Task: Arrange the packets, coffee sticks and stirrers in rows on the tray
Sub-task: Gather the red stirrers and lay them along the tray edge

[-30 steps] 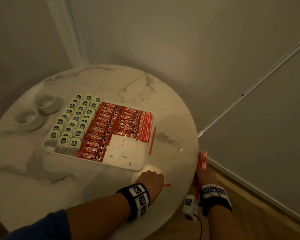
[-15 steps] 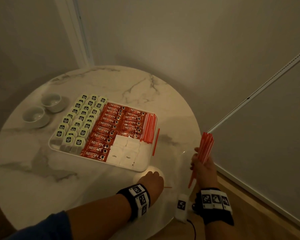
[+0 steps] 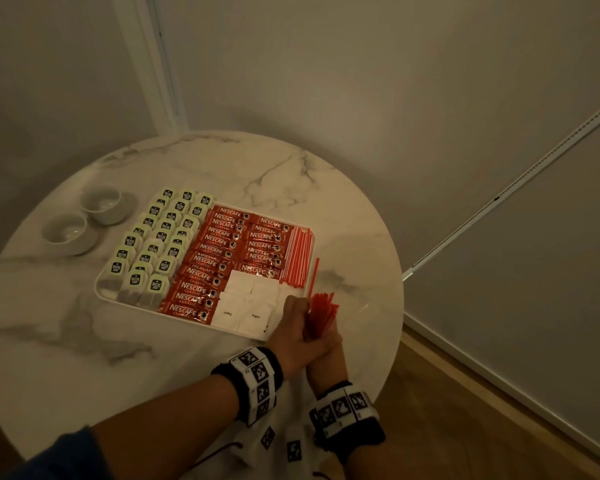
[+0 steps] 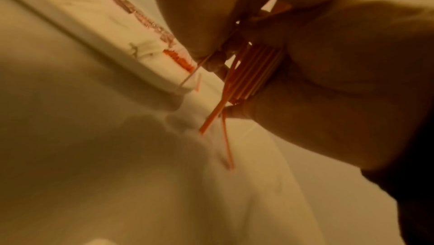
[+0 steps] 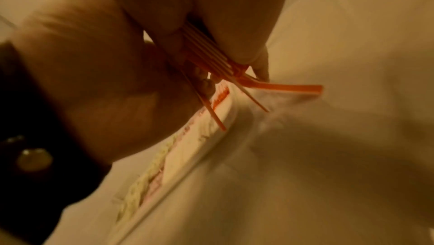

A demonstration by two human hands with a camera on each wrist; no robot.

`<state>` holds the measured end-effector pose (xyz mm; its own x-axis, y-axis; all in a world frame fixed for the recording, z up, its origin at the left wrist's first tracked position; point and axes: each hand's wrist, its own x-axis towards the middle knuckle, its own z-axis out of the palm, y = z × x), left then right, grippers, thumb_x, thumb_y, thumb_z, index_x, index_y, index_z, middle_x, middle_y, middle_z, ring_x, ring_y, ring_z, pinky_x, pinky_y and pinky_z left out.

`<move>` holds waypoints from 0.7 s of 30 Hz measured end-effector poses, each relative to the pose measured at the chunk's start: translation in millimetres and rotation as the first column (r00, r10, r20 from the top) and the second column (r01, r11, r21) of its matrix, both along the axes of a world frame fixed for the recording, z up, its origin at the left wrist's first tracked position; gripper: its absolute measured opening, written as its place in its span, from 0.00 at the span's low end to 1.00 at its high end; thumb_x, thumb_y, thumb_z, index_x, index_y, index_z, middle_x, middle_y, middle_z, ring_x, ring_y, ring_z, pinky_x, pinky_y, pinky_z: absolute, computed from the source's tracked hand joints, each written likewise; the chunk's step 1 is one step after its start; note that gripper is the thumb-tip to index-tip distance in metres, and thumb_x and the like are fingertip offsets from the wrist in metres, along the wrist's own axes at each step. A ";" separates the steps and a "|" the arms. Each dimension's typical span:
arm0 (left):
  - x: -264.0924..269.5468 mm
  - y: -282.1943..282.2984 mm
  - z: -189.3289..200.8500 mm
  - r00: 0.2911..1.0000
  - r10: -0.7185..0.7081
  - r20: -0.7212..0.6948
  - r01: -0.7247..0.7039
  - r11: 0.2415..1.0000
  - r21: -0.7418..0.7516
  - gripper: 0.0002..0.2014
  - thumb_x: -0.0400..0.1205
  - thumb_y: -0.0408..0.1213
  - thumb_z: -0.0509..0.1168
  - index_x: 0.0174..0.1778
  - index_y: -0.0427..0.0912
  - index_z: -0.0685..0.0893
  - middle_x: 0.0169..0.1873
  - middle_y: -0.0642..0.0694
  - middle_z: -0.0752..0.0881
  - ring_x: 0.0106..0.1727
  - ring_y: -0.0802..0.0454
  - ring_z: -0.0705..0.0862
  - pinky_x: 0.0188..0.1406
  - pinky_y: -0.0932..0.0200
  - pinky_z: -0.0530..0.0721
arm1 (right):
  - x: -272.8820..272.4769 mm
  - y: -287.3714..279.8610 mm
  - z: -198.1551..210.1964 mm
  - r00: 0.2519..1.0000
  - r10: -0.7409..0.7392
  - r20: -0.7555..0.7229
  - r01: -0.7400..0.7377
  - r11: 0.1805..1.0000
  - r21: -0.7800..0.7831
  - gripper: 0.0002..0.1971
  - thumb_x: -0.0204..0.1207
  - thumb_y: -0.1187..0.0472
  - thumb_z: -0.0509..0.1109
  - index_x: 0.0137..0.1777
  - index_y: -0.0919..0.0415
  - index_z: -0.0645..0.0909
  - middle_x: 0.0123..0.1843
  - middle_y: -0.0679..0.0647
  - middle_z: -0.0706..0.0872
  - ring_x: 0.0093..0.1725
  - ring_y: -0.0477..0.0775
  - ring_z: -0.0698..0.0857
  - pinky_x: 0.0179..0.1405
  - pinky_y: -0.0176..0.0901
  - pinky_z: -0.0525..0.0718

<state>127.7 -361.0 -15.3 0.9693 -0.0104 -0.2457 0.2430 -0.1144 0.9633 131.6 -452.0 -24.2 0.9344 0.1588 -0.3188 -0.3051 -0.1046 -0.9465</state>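
Observation:
A white tray (image 3: 100,289) on the round marble table holds rows of green tea packets (image 3: 160,237), red coffee sticks (image 3: 219,251), white sugar packets (image 3: 253,299) and a row of red stirrers (image 3: 297,254) along its right side. One stirrer (image 3: 313,275) lies on the table just outside that edge. At the tray's near right corner my right hand (image 3: 326,348) grips a bundle of red stirrers (image 3: 321,315) (image 4: 253,70) (image 5: 206,54), held upright. My left hand (image 3: 290,323) is pressed against it, fingers curled on the same bundle. A few stirrers splay out below the grip.
Two small white bowls (image 3: 101,202) (image 3: 65,230) sit on the table (image 3: 84,358) left of the tray. Walls stand close behind and to the right. The table's right edge drops to a wooden floor (image 3: 465,410).
My right hand has come up from beside the table's edge with the stirrer bundle and now holds it over the table. My left hand has left the tabletop and joined it.

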 end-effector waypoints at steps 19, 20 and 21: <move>13.7 15.7 20.8 0.875 0.284 -0.391 -0.458 0.748 -0.481 0.14 0.84 0.45 0.58 0.49 0.37 0.82 0.40 0.39 0.87 0.41 0.47 0.87 0.42 0.53 0.85 | 6.2 15.1 26.8 0.838 0.531 0.122 -0.451 0.802 -0.392 0.34 0.76 0.71 0.60 0.82 0.59 0.58 0.75 0.54 0.66 0.75 0.49 0.66 0.77 0.48 0.69; 14.5 23.3 23.2 0.860 0.278 -0.427 -0.481 0.721 -0.500 0.14 0.82 0.44 0.58 0.49 0.37 0.83 0.41 0.38 0.87 0.41 0.46 0.88 0.41 0.52 0.86 | 8.1 11.6 33.9 0.810 0.581 0.081 -0.533 0.787 -0.310 0.37 0.77 0.70 0.63 0.84 0.52 0.55 0.80 0.49 0.59 0.79 0.45 0.60 0.80 0.45 0.64; 15.4 31.0 24.3 0.846 0.270 -0.459 -0.506 0.677 -0.534 0.13 0.82 0.42 0.59 0.50 0.38 0.85 0.41 0.37 0.88 0.42 0.44 0.89 0.40 0.51 0.87 | 12.1 9.0 38.3 0.784 0.616 0.077 -0.590 0.777 -0.220 0.37 0.78 0.69 0.65 0.83 0.45 0.58 0.81 0.43 0.55 0.79 0.41 0.58 0.80 0.44 0.63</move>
